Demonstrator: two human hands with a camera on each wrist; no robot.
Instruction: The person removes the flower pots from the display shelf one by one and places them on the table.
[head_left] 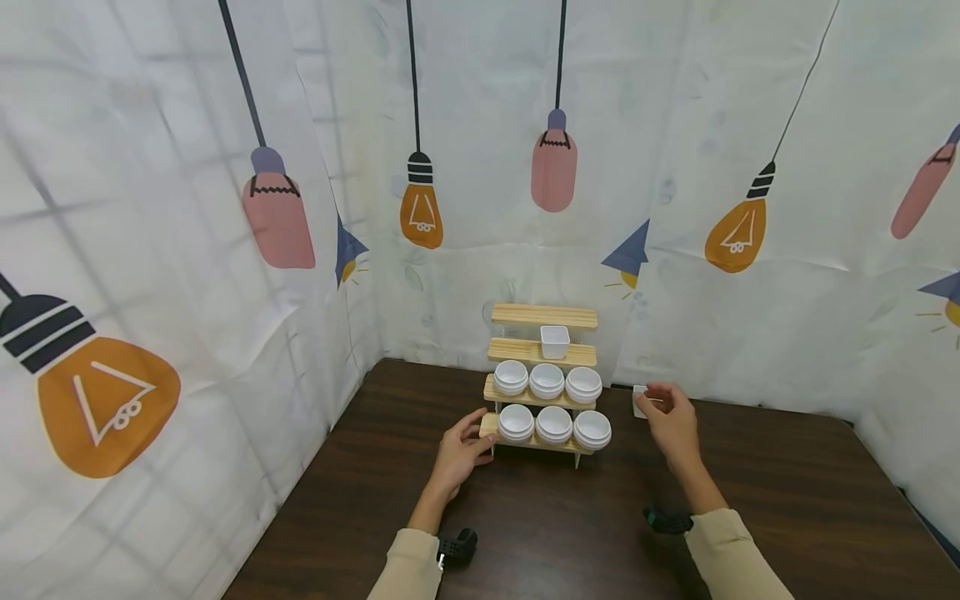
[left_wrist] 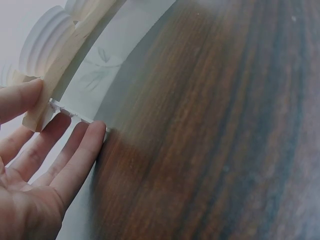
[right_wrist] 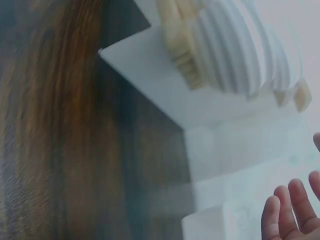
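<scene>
A stepped display rack with several pale wooden shelves [head_left: 543, 315] stands at the back of the dark table. At the left end of its lowest shelf [left_wrist: 75, 55], my left hand [head_left: 459, 454] grips the wood, thumb on top and fingers beneath and along the clear support. White ribbed round bowls [head_left: 554, 423] fill the lower two shelves, three on each. One white square bowl [head_left: 555, 340] sits on the shelf above those. Right of the rack, my right hand [head_left: 672, 421] is beside a small white object [head_left: 639, 402], fingers extended in the right wrist view.
The dark wood table [head_left: 787, 500] reaches out on both sides of the rack. A white curtain [head_left: 480, 275] printed with lamps hangs close behind it and along the left. Clear side panels [right_wrist: 145, 75] support the shelves. A black band [head_left: 457, 546] is on the left wrist.
</scene>
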